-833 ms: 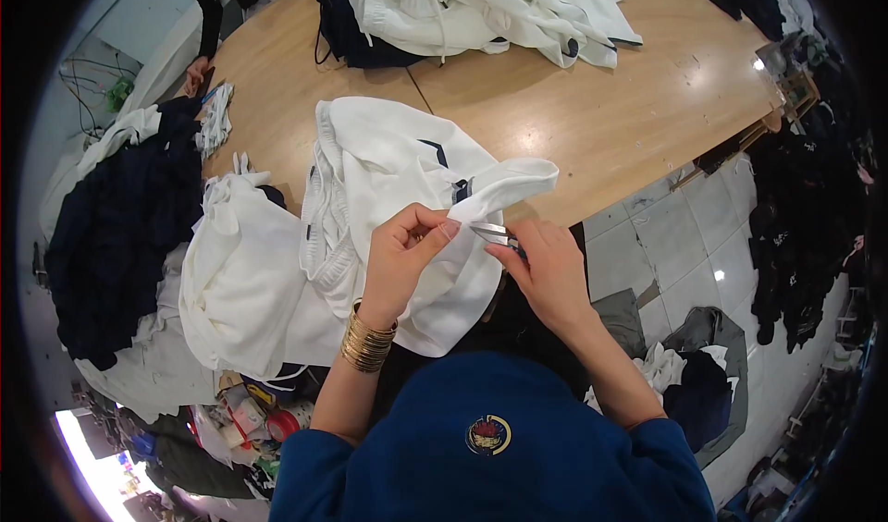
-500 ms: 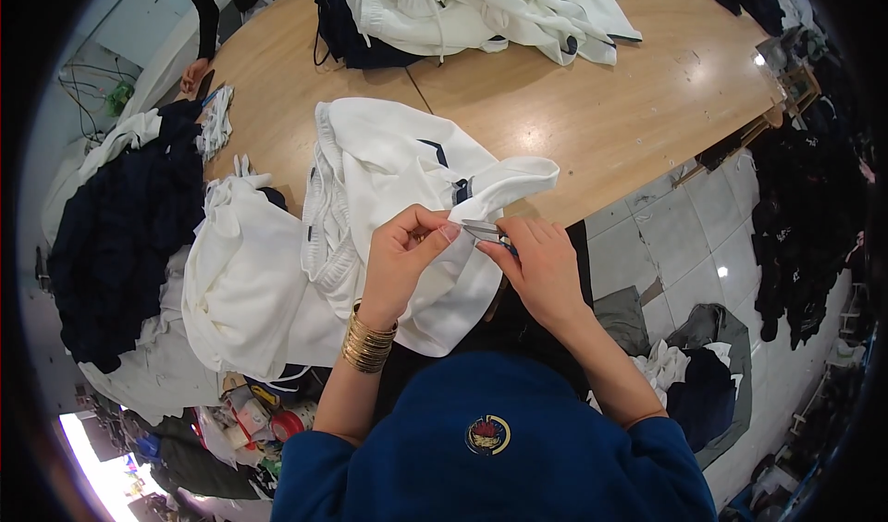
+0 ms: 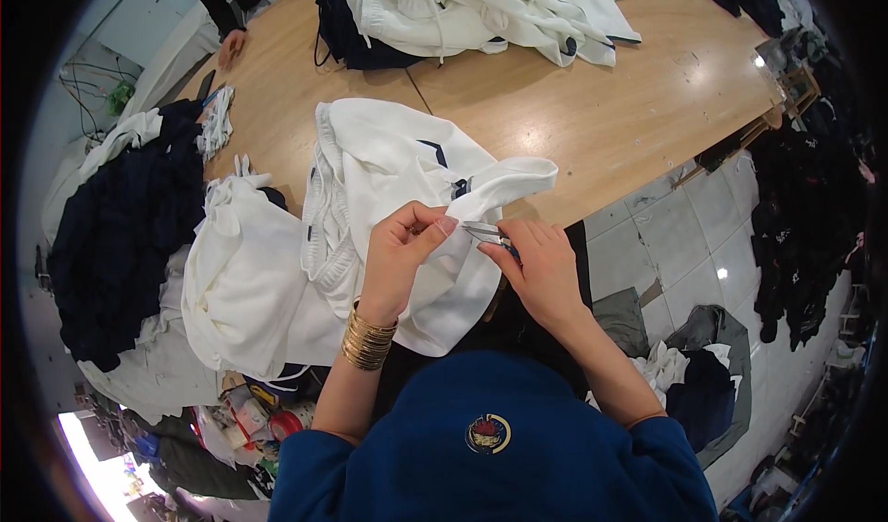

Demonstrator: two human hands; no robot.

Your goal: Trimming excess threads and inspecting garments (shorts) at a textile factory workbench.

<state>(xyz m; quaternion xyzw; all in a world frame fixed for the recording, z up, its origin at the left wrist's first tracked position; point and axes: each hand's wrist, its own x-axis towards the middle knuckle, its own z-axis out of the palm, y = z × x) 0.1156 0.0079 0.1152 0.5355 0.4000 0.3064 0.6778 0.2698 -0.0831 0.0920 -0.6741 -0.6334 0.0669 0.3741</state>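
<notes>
A pair of white trousers point(image 3: 379, 147) with a gathered elastic waistband and small navy patches lies bunched at the table's near edge. Thumb and fingertips of my left hand point(image 3: 400, 249) pinch its fabric close to a raised white fold point(image 3: 509, 182). In my right hand point(image 3: 544, 268) is a pair of small metal thread snips point(image 3: 483, 231), blades pointing left at the pinched cloth beside my left fingertips. The blades look slightly apart. Any thread between them is too small to make out.
A heap of white garments point(image 3: 462, 9) lies at the table's point(image 3: 592, 124) far side. More white cloth point(image 3: 245, 282) and navy garments point(image 3: 120, 235) hang at the left. Another person's hand point(image 3: 232, 49) rests at the far left edge. Grey sacking point(image 3: 717, 328) with cloth sits on the floor right.
The snips' blades have parted slightly, while my hands stay almost in place. The other person's hand has moved right along the table edge.
</notes>
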